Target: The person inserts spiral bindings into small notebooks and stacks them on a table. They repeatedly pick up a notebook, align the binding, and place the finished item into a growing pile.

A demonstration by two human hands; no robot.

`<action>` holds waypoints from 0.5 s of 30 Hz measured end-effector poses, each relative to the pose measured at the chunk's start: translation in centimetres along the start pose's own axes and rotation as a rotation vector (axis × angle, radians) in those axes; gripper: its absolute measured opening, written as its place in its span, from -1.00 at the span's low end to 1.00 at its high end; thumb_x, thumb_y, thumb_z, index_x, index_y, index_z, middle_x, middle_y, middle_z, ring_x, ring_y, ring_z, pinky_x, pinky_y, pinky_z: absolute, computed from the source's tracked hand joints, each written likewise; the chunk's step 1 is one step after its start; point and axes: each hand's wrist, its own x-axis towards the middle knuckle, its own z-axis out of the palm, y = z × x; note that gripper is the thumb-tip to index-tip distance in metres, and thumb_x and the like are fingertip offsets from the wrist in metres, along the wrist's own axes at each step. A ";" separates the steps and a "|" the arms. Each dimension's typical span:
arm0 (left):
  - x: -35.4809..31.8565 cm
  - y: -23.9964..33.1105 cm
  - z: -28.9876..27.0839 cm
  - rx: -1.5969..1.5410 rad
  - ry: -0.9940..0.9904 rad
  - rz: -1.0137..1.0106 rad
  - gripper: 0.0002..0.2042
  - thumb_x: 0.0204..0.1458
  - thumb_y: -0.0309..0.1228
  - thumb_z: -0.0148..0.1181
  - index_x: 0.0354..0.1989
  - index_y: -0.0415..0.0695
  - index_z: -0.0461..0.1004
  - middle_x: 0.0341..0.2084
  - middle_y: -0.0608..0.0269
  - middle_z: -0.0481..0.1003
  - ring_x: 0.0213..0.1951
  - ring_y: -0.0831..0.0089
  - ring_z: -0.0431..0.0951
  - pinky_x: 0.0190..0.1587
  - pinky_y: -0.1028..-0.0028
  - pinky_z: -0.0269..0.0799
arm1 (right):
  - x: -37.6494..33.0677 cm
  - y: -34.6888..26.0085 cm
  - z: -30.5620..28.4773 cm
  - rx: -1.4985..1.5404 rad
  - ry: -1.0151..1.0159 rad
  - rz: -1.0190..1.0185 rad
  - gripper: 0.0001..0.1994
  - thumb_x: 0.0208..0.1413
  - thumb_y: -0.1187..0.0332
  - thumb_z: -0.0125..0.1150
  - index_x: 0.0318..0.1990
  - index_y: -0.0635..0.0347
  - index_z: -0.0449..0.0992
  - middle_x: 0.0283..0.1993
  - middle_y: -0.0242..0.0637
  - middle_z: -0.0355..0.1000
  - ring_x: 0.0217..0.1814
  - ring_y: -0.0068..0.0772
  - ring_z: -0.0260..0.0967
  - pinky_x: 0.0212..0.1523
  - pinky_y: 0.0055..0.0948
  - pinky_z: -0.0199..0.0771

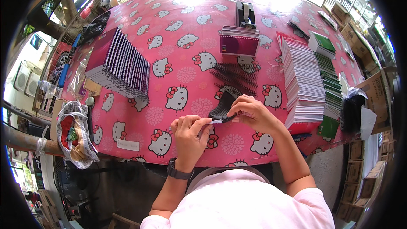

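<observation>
Head view: left hand [189,132] and right hand [253,111] pinch a black notebook [223,105] over the pink tablecloth [137,132]

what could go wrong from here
The dark piece is pinched at its near edge by the left hand and right hand, so it might slip or bend. The loose coils just beyond overlap, so lifting one could drag others along. The white stack sits near the right forearm; a bump might topple or spread it.
</observation>
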 end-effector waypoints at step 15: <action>0.6 0.1 -0.2 -0.006 -0.075 -0.001 -0.87 -0.14 -0.43 0.28 -0.37 -0.02 0.53 -0.43 0.38 0.48 -0.29 0.40 0.43 -0.05 0.33 0.10 | 0.0 -0.4 0.3 -0.046 0.025 0.009 -0.72 -0.23 0.64 0.25 -0.31 0.07 0.53 -0.33 -0.46 0.37 -0.17 -0.45 0.32 0.12 -0.35 0.06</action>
